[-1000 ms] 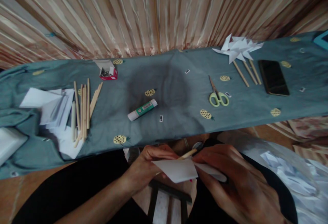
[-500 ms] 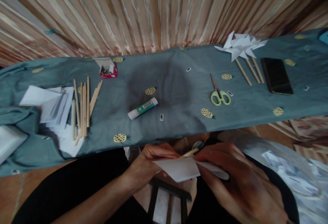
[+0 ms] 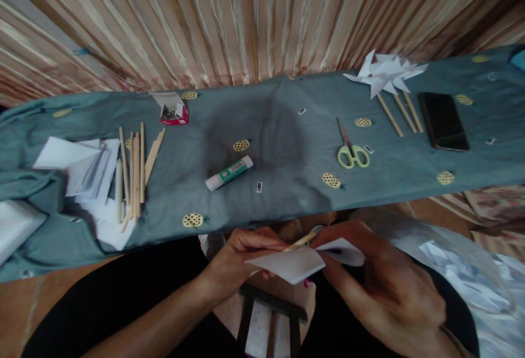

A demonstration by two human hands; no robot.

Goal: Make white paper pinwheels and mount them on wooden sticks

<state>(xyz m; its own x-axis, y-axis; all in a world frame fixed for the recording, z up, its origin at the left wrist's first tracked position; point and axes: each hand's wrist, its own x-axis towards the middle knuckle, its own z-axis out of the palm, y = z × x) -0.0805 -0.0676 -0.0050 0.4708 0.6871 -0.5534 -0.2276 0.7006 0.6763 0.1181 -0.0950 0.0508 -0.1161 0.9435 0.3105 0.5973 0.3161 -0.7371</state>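
Above my lap, in front of the table edge, I hold a white paper pinwheel (image 3: 291,264) against a thin wooden stick (image 3: 302,241). My left hand (image 3: 248,251) is closed around the stick, partly behind the paper, so some of its fingers are hidden. At the stick's upper end, my right hand (image 3: 373,273) pinches the middle of the pinwheel with thumb and forefinger. One white blade (image 3: 344,251) stands up beside those fingers. Whether a pin sits between the right fingertips is hidden.
On the green cloth lie a glue stick (image 3: 229,173), green-handled scissors (image 3: 350,150), a phone (image 3: 443,121) and finished pinwheels (image 3: 385,76). Leftward are several wooden sticks (image 3: 135,172), paper sheets (image 3: 90,166) and a red box of pins (image 3: 175,115). A plastic bag (image 3: 471,287) is at lower right.
My right hand has shifted and turned slightly, with its fingers raised. The pinwheel has tilted, its right blade now standing higher. My left hand stays nearly in place.
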